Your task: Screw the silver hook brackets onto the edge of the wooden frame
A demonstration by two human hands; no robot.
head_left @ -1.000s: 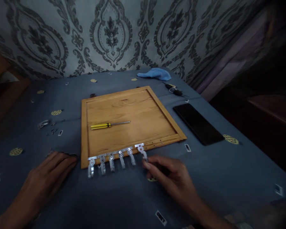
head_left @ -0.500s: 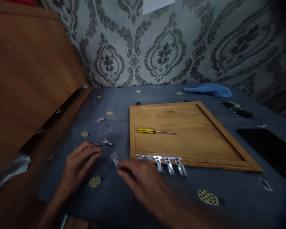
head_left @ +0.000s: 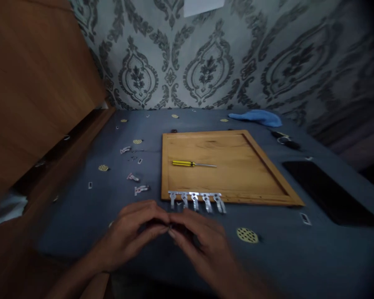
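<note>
My left hand (head_left: 137, 230) and my right hand (head_left: 202, 243) meet at the fingertips in front of the wooden panel (head_left: 218, 145). Both are pinched around something small and dark that is too hidden to make out. Several metal hinges (head_left: 195, 201) line the panel's near edge. A yellow-handled screwdriver (head_left: 183, 163) lies on the panel. Left of the panel, loose hinges lie on the cloth: one nearest (head_left: 141, 189), one behind it (head_left: 133, 177), and another farther back (head_left: 125, 150) beside small screws (head_left: 133, 158).
A dark flat object (head_left: 327, 191) lies right of the panel, with keys (head_left: 285, 140) and a blue cloth (head_left: 258, 117) beyond. A wooden cabinet (head_left: 40, 83) stands at the left. Patterned fabric (head_left: 174, 50) covers the back wall.
My right hand has let go of a hinge, which now lies on the cloth. My hands have come together at the fingertips. The view has shifted slightly.
</note>
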